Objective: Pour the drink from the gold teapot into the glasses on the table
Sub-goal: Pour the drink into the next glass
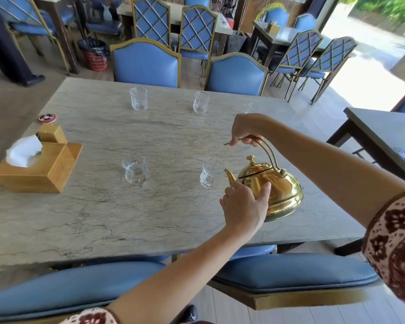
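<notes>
A gold teapot (279, 190) hangs tilted just above the marble table (103, 218), its spout leaning toward a clear glass (210, 174). My right hand (246, 130) is shut on the teapot's looped handle from above. My left hand (244, 208) presses against the pot's near side, below the spout. A second near glass (136, 170) holds clear liquid. Two more glasses (139, 98) (201, 102) stand at the far side, and a further glass (251, 108) peeks out behind my right wrist. No stream shows at the spout.
A wooden tissue box (40, 167) stands at the table's left edge, with a small round red disc (47, 118) behind it. Blue padded chairs (147, 64) line the far side and blue chair backs (290, 272) the near side. Another table (384, 132) lies to the right.
</notes>
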